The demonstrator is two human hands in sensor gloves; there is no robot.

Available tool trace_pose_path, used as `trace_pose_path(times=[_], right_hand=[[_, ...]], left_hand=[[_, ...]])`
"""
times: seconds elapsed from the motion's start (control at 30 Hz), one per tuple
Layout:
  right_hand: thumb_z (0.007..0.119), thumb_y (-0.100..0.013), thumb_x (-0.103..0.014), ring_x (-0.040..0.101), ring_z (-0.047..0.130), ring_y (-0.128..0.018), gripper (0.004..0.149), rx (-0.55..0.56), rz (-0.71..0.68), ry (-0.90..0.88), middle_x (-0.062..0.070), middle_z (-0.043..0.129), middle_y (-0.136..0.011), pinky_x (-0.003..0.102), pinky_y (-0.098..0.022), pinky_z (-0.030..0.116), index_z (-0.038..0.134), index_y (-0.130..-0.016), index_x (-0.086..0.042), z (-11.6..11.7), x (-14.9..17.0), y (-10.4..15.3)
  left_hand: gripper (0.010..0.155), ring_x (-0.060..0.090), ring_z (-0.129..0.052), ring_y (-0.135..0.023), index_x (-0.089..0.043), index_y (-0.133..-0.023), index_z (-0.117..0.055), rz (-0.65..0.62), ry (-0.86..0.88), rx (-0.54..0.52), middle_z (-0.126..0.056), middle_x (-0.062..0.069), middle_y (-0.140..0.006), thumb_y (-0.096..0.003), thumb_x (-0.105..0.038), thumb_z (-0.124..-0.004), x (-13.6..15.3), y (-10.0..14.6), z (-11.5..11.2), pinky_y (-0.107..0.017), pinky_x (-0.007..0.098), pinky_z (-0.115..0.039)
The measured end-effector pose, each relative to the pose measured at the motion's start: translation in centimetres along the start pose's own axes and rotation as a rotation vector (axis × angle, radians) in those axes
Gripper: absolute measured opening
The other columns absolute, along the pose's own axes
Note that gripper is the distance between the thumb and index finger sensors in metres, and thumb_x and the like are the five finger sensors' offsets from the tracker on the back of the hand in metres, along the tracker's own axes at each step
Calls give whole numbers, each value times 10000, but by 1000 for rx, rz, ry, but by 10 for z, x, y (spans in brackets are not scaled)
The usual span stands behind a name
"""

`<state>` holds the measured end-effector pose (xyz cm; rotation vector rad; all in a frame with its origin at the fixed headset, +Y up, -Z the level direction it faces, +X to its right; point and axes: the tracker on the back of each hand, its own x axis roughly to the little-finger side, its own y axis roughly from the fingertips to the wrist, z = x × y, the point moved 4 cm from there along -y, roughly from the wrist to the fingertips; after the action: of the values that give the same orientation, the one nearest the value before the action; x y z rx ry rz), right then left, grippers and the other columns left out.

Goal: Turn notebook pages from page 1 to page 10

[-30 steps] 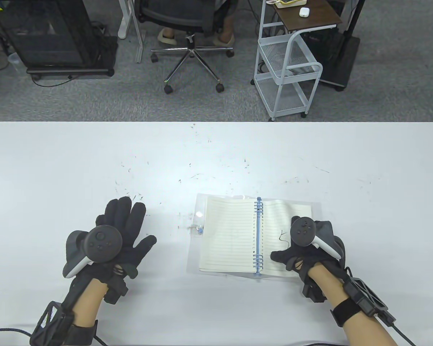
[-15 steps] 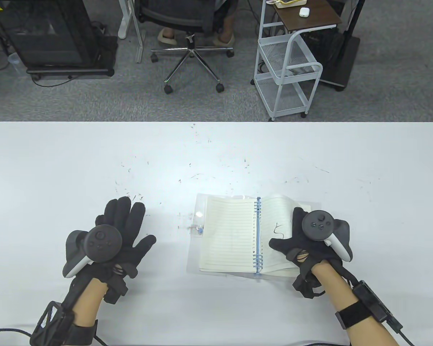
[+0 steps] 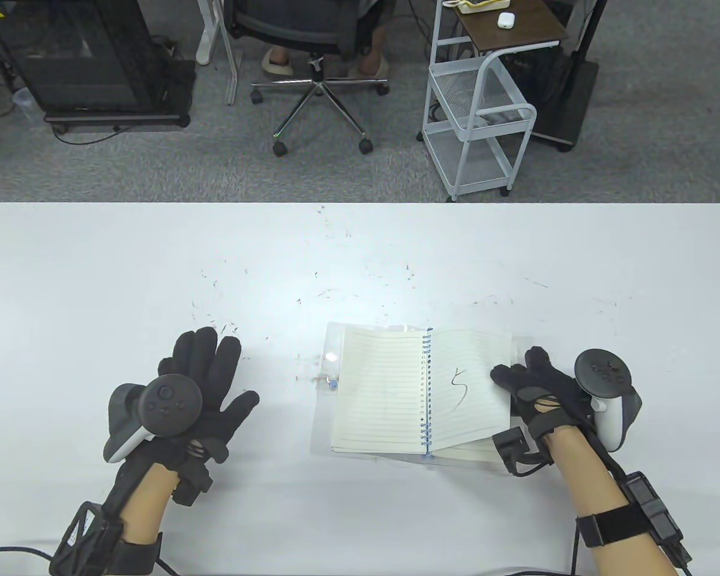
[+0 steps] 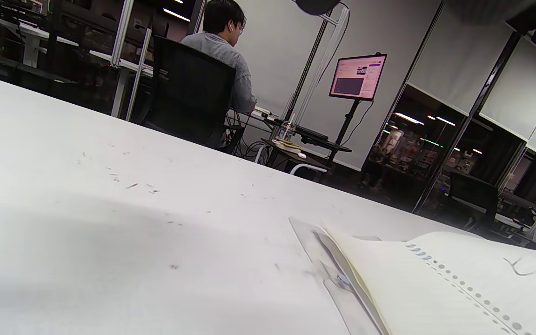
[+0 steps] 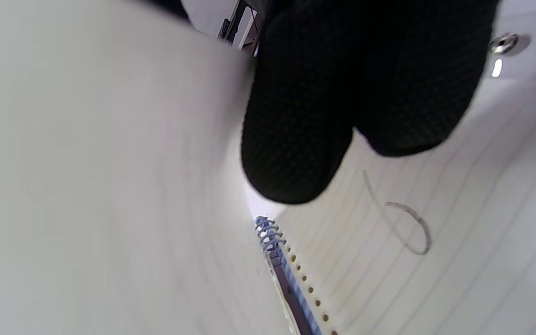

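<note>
A spiral notebook (image 3: pixel 384 390) lies open on the white table (image 3: pixel 156 270), with a blue spiral (image 3: pixel 427 390) down its middle. Its right page (image 3: pixel 468 384), marked with a handwritten 5, is raised and tilted off the stack. My right hand (image 3: pixel 507 378) pinches that page at its right edge. In the right wrist view my fingertips (image 5: pixel 296 139) hang beside the lifted sheet (image 5: pixel 86 163), above the spiral (image 5: pixel 277 251) and a lined page with a handwritten mark (image 5: pixel 435 260). My left hand (image 3: pixel 228 372) lies flat and open on the table, left of the notebook. The notebook's left corner shows in the left wrist view (image 4: pixel 435 288).
A clear plastic cover (image 3: pixel 330 360) sticks out under the notebook's left side. Small dark specks are scattered over the table's middle. Beyond the far edge stand an office chair (image 3: pixel 318 72) and a white wire cart (image 3: pixel 480 114).
My right hand has slid from the page's middle to its right edge and raised the sheet, uncovering the 5. My left hand has not moved.
</note>
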<state>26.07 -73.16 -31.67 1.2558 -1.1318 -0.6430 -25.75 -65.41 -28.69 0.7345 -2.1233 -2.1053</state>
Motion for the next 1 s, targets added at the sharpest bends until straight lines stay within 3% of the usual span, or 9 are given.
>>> trace_pose_path(times=[0.2, 0.5, 0.77, 1.0], right_hand=[[914, -415, -302, 106, 1131, -307, 713, 37, -59, 25, 177, 934, -698, 376, -286, 953, 511, -895, 38, 14, -19, -1], [921, -413, -279, 86, 1138, -275, 657, -17, -134, 94, 140, 978, -654, 367, -275, 956, 571, -881, 21, 51, -54, -2], [923, -412, -275, 84, 1139, -263, 643, -69, -204, 251, 139, 986, -645, 368, -272, 956, 588, -875, 18, 99, -81, -7], [922, -410, -274, 84, 1139, -255, 631, -123, -221, 377, 145, 990, -638, 368, -269, 956, 603, -870, 19, 147, -86, -16]], left_hand=[[864, 478, -174, -1137, -267, -1142, -375, -4, 6, -10, -212, 111, -1191, -438, -697, -633, 1, 0, 2, -726, 735, -286], [864, 477, -174, -1138, -267, -1142, -376, -8, 10, -16, -213, 111, -1191, -438, -697, -633, 2, 0, 2, -725, 735, -286], [864, 479, -174, -1137, -268, -1142, -375, -19, 11, -22, -212, 112, -1191, -438, -698, -633, 2, 1, 3, -726, 735, -287], [863, 478, -175, -1138, -268, -1142, -378, -22, 16, -26, -214, 112, -1191, -438, -697, -634, 3, 1, 4, -726, 735, -287]])
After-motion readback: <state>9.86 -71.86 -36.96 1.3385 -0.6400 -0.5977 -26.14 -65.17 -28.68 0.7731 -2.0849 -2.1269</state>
